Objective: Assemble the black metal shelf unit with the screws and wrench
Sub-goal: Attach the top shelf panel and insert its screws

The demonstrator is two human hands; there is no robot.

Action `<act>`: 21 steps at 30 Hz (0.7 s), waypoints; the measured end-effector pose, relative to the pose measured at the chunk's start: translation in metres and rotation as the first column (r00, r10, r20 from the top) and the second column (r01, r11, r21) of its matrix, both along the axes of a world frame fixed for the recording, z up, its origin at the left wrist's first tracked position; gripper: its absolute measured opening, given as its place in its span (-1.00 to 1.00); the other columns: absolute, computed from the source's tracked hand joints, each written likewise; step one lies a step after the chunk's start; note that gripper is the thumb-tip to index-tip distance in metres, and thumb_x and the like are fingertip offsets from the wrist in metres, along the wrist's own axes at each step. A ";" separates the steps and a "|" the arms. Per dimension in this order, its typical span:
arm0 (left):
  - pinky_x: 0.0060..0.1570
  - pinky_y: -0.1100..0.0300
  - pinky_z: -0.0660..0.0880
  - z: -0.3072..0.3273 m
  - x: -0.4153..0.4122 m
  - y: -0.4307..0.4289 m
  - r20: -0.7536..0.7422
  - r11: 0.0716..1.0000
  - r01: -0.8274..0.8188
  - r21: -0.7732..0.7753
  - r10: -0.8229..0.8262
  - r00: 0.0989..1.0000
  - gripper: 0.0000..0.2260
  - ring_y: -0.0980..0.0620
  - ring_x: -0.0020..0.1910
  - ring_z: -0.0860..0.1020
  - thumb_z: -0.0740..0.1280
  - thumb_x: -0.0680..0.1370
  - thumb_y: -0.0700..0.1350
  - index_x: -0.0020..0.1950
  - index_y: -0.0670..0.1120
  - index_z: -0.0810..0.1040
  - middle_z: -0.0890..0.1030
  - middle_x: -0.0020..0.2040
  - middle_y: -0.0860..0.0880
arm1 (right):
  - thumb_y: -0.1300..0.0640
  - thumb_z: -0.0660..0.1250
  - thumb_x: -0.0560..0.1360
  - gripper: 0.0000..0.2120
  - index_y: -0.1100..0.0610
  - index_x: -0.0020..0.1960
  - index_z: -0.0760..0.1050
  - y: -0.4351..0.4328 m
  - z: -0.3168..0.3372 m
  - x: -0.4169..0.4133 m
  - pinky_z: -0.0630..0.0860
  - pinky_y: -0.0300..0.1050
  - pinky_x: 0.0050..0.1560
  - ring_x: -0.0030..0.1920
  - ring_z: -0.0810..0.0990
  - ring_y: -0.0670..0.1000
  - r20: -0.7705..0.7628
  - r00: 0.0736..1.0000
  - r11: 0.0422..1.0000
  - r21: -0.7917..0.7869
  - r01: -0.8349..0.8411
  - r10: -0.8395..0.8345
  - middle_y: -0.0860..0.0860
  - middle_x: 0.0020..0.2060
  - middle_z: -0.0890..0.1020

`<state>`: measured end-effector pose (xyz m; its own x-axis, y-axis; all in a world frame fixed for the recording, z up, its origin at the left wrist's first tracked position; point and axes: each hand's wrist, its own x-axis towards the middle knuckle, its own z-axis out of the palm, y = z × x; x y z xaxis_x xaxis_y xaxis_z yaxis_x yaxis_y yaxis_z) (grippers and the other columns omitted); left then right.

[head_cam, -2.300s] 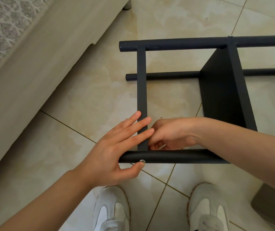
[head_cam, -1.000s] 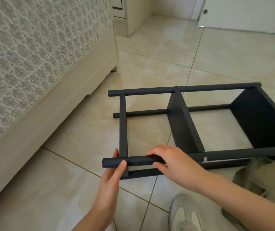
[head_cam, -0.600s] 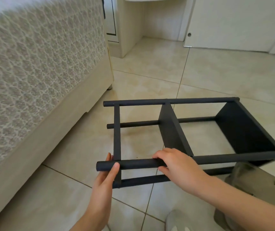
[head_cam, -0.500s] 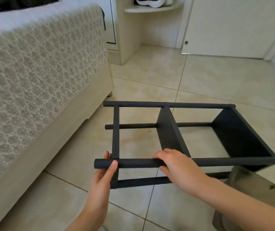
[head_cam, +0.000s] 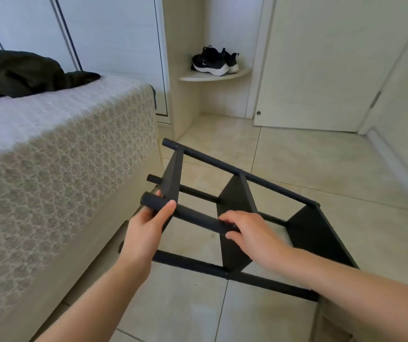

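Note:
The black metal shelf unit point(head_cam: 237, 201) is tilted, its left end raised off the tiled floor and its right end low. It has round posts, a narrow crossbar at the left, a middle panel and a panel at the right end. My left hand point(head_cam: 148, 228) grips the near upper post close to its left tip, thumb over the top. My right hand point(head_cam: 249, 233) grips the same post further right, just in front of the middle panel. No screws or wrench are in view.
A bed point(head_cam: 49, 169) with a patterned cover runs close along the left, a dark garment point(head_cam: 20, 72) on top. A corner shelf holds black sneakers point(head_cam: 212, 61). Closed doors point(head_cam: 321, 65) stand behind, with open tiled floor point(head_cam: 333, 164) to the right.
Both hands have lifted the left end of the shelf unit, so it now slopes down to the right. My view has risen, showing the bed top, sneakers and doors.

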<state>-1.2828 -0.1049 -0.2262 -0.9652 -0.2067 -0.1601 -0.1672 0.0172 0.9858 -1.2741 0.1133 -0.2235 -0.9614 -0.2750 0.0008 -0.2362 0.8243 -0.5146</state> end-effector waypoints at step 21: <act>-0.09 0.35 0.40 0.170 -0.035 0.049 -0.423 0.862 0.005 -0.507 -0.255 0.870 -0.86 0.36 -0.04 0.52 0.46 0.50 0.12 -0.14 0.29 0.51 0.58 -0.11 0.34 | 0.20 0.37 0.54 -0.71 0.00 0.23 0.50 0.016 0.089 -0.013 0.48 -0.35 0.04 0.12 0.58 -0.13 0.057 0.984 0.843 -0.508 0.176 -0.171 -0.10 0.10 0.61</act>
